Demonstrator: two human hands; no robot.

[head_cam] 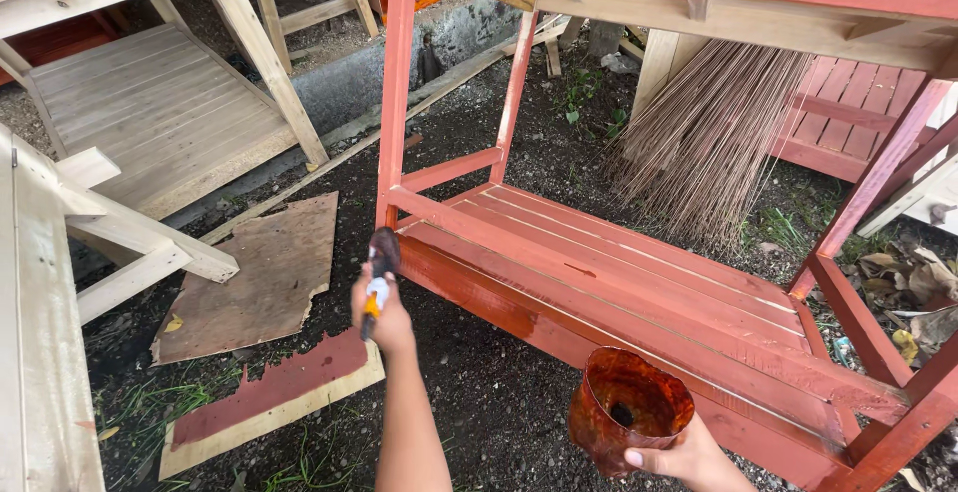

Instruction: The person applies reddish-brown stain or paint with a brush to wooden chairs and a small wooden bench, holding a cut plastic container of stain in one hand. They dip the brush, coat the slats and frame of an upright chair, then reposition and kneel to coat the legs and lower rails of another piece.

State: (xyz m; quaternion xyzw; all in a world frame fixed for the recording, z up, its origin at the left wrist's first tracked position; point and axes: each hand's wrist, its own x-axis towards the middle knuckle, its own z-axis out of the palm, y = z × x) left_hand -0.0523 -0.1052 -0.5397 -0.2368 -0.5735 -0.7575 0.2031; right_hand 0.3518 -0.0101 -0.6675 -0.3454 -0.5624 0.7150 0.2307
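Right hand (pixel 689 455): bottom right, gripping paint cup (pixel 629 407) upright, mouth open for dipping.
Left hand (pixel 384 317): fist closed round brush (pixel 379 270), bristles at red rack's (pixel 619 282) leg.

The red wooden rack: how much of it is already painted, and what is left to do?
Done: the rack is red on its slatted shelf, legs and top rail. In hand: the left hand holds a paintbrush at the front left corner; the right hand holds a paint-stained container. Left: the underside of the top looks bare.

Left hand (pixel 384 317) holds paintbrush (pixel 379 270) against red-painted rack (pixel 599 272); right hand (pixel 689 457) holds cup (pixel 629 407).
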